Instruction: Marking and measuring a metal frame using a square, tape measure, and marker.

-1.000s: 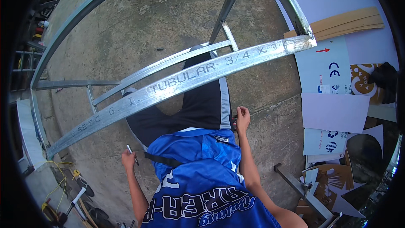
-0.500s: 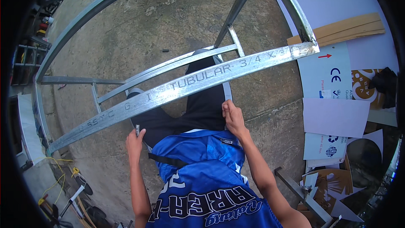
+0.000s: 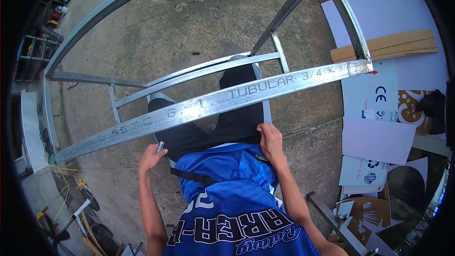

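My left hand [image 3: 150, 158] is closed around a short, light-coloured cylinder with dark print, like a marker [image 3: 160, 146]; one end sticks out past the thumb, beside my left thigh. My right hand [image 3: 271, 143] has its fingers bent together, pinching the dark trousers [image 3: 242, 117] at my right thigh. Across my legs, ahead of both hands, runs a shiny square metal tube [image 3: 213, 106] with printing. It is the near top bar of a welded frame, whose lower rails [image 3: 199, 73] pass beyond my knees. Neither hand touches the frame.
A small black piece [image 3: 195, 53] lies on the concrete floor [image 3: 199, 23] beyond my legs. At right are white and pale blue sheets [image 3: 377, 137] and wooden strips [image 3: 386, 47]. A metal bar [image 3: 334, 218] stands near my right elbow. A yellow cord [image 3: 64, 192] lies at left.
My left hand has turned, so the marker tilts to the right instead of standing upright. The right hand keeps its pinch at the trousers. The whole view has shifted slightly.
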`<state>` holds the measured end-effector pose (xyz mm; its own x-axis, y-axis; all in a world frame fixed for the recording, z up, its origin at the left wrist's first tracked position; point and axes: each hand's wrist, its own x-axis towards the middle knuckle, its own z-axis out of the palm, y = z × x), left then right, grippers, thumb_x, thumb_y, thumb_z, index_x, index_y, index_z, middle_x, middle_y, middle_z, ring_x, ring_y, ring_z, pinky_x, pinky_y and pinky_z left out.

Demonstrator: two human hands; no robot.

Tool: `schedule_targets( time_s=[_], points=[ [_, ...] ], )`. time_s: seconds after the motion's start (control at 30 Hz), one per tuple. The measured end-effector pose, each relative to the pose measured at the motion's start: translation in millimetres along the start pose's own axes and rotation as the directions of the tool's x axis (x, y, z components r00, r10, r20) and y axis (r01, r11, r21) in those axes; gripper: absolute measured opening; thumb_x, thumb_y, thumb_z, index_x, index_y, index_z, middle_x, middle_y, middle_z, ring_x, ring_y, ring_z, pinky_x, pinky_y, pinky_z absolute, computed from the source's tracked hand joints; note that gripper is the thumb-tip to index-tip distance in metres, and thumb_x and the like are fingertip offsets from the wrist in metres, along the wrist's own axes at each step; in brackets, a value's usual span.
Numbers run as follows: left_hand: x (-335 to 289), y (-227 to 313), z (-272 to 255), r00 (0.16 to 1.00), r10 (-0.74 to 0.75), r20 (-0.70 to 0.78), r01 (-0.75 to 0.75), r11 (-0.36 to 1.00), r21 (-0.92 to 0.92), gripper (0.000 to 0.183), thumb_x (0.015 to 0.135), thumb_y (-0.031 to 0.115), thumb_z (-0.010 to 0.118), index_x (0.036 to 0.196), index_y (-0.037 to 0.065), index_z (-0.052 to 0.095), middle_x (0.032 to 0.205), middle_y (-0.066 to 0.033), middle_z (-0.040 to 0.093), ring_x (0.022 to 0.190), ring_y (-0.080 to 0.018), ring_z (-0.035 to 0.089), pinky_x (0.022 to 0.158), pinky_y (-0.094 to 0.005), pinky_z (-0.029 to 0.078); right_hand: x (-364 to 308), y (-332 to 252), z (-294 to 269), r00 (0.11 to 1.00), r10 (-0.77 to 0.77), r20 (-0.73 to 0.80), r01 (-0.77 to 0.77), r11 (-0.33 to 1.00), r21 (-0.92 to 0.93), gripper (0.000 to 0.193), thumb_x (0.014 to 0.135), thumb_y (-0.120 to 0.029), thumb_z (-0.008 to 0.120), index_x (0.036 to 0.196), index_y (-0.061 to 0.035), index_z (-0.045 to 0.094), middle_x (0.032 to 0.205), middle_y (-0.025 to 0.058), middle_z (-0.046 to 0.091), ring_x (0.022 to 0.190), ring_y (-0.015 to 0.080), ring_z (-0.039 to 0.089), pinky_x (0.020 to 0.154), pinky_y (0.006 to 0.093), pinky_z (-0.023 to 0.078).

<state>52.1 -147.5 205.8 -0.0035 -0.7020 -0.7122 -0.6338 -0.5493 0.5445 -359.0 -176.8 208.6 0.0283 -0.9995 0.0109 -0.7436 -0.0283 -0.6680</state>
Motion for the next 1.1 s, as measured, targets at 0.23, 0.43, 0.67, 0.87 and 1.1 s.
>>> schedule_targets(
  time_s=[0.23,0.43,0.67,0.87,1.1],
  points=[
    [-53.9,3.1,14.6,0.927,-0.121,0.355,0.035,0.970,0.239,0.030,0.078,0.023,0.064,0.064,-0.001,0.051,0.050,-0.0099,0.041,0.049,-0.0192,0.042,0.050,-0.0374,0.033,-51.4,-15.6,-36.4,0.939,0.088,0.332,-0.060,0.994,-0.094,0.003,0.086,-0.009,0.051,0.085,-0.0058,0.051,0.059,0.0165,0.057,0.058,0.0350,0.060,0.054,0.0444,0.044],
    [-54.3,-10.2,37.0,0.995,0.016,0.095,-0.039,0.969,0.244,0.030,0.081,0.025,0.064,0.072,-0.001,0.056,0.058,-0.0145,0.050,0.055,-0.0278,0.046,0.058,-0.0383,0.039,-51.8,2.3,-31.5,0.932,0.216,0.290,-0.217,0.976,-0.031,0.009,0.088,-0.014,0.054,0.087,-0.0045,0.055,0.064,0.0180,0.058,0.063,0.0335,0.061,0.056,0.0409,0.045],
    [-51.9,-60.4,62.1,0.874,-0.108,-0.474,-0.136,0.882,-0.451,0.025,0.086,0.016,0.061,0.106,0.002,0.064,0.069,0.0037,0.055,0.058,-0.0053,0.042,0.052,-0.0233,0.032,-38.2,42.0,-24.4,0.965,0.253,-0.069,-0.215,0.914,0.344,0.029,0.082,0.005,0.056,0.109,-0.0017,0.061,0.109,0.0105,0.063,0.096,0.0204,0.062,0.083,0.0261,0.045],
    [-73.1,-41.2,112.9,0.852,-0.372,-0.369,-0.123,0.542,-0.831,0.033,0.079,-0.003,0.057,0.111,-0.002,0.060,0.080,-0.0002,0.060,0.060,-0.0048,0.047,0.053,-0.0206,0.037,-77.9,63.8,-18.8,0.727,0.639,0.251,-0.585,0.385,0.713,0.012,0.088,-0.002,0.057,0.095,0.0044,0.064,0.088,0.0048,0.065,0.079,0.0079,0.057,0.072,0.0216,0.045],
    [-220.0,-48.7,81.1,0.980,-0.173,-0.100,0.134,0.940,-0.313,0.015,0.075,-0.004,0.059,0.088,0.000,0.066,0.065,0.0002,0.057,0.059,-0.0104,0.051,0.055,-0.0251,0.041,-184.1,20.7,-138.2,0.610,0.577,0.543,-0.771,0.590,0.240,0.018,0.092,-0.006,0.047,0.080,0.0014,0.058,0.077,-0.0002,0.057,0.076,0.0074,0.049,0.070,0.0226,0.040]
  ],
)
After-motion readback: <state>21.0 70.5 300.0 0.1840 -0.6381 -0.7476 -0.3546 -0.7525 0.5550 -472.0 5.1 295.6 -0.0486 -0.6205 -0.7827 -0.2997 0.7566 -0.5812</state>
